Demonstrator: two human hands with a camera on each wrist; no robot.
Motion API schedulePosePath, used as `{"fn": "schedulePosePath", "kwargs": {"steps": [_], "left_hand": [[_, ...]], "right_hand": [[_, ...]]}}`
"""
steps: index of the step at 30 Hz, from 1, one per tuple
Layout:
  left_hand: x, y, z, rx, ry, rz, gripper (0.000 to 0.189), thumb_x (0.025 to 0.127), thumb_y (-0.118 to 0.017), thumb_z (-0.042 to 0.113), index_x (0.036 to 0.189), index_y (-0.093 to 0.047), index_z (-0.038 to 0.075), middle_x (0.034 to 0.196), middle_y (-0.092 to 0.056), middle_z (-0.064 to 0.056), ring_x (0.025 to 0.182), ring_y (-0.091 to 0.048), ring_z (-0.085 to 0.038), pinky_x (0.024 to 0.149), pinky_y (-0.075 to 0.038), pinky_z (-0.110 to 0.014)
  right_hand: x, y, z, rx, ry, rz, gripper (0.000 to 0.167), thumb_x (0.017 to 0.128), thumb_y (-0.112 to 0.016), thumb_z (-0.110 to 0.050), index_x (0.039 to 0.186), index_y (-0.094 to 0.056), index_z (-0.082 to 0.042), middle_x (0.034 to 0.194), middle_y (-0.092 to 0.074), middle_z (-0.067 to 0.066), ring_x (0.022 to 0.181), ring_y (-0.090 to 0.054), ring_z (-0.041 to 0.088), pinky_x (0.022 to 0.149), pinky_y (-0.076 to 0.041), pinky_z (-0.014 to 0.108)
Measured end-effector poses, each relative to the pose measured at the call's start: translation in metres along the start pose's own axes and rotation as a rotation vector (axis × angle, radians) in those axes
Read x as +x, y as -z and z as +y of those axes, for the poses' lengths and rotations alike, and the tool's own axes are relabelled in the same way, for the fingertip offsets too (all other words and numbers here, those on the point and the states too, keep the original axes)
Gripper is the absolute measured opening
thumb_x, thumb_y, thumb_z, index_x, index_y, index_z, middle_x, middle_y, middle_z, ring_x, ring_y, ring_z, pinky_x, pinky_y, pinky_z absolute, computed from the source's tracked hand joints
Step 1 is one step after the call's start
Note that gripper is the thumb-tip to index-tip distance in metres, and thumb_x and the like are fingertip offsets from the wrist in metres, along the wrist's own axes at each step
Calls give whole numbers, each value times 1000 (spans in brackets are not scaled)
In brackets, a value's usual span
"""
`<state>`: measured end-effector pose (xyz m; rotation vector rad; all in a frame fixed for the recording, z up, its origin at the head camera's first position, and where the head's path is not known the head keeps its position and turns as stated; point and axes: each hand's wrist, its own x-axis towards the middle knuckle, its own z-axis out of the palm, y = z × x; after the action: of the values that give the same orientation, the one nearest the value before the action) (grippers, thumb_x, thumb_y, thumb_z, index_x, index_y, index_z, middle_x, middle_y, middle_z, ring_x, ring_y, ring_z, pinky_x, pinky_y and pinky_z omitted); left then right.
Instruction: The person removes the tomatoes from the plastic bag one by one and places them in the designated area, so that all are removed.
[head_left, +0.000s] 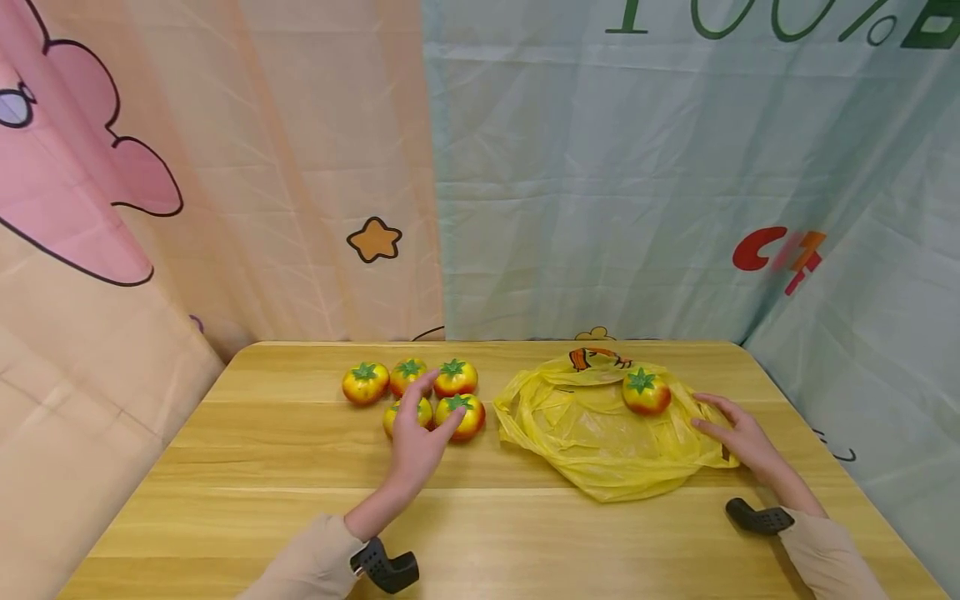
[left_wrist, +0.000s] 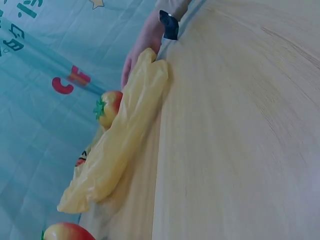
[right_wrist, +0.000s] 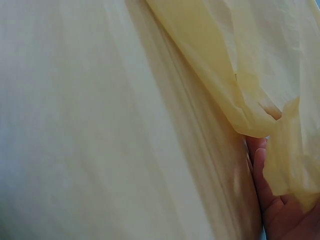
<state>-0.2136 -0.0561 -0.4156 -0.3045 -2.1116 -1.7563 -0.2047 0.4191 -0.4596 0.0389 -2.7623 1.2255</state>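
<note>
My left hand, thumb and index finger spread apart, reaches over the near side of a group of yellow-red tomatoes with green leafy tops. Its thumb tip is by the front right tomato, while its fingers partly cover the front left one. To the right lies a spread-out yellow plastic bag, with a single tomato on it. My right hand rests at the bag's right edge, thumb and index finger apart. The right wrist view shows bag film covering part of that hand.
The wooden table reaches back to hanging printed curtains. More tomatoes sit in the group's back row. A black wrist strap is on the left sleeve and another on the right.
</note>
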Motion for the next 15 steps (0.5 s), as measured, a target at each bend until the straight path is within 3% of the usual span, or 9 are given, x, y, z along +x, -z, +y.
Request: {"fn": "schedulePosePath", "kwargs": {"steps": [2,5,8,10,15], "left_hand": [[0,-8,2,-22,-8,-7,57,81,-76,7,132,-53,6,134,-53,-15,126,-46,-30,110,-31,-54],[0,-19,5,-34,-6,-24,56,81,-76,9,132,-54,9,134,-54,-13,126,-46,-29,110,-32,-53],[0,-30,8,-41,0,-43,55,82,-76,10,132,-54,13,135,-54,-11,126,-46,-29,110,-34,-52],[0,-38,10,-45,2,-56,55,82,-76,12,132,-54,14,136,-54,-9,127,-46,-29,109,-34,-52],[0,-56,17,-67,23,-114,56,83,-75,16,133,-53,14,136,-52,-8,129,-45,-28,110,-32,-56]], "right_hand": [[0,0,0,5,-2,-1,57,96,-57,-33,141,-42,0,142,-43,8,101,-33,-20,74,-36,7],[1,-1,0,33,-8,6,54,96,-58,-32,140,-44,-3,137,-45,-4,73,-44,-10,59,-43,17],[1,-2,0,64,-17,6,53,96,-58,-30,140,-44,-5,128,-43,-18,48,-37,5,46,-41,26],[1,-2,0,66,-22,3,53,96,-58,-30,140,-43,-4,129,-44,-13,45,-36,6,45,-41,26],[2,-2,-3,45,-28,-6,56,97,-57,-29,140,-40,2,137,-42,17,46,-36,6,45,-41,26]]}}
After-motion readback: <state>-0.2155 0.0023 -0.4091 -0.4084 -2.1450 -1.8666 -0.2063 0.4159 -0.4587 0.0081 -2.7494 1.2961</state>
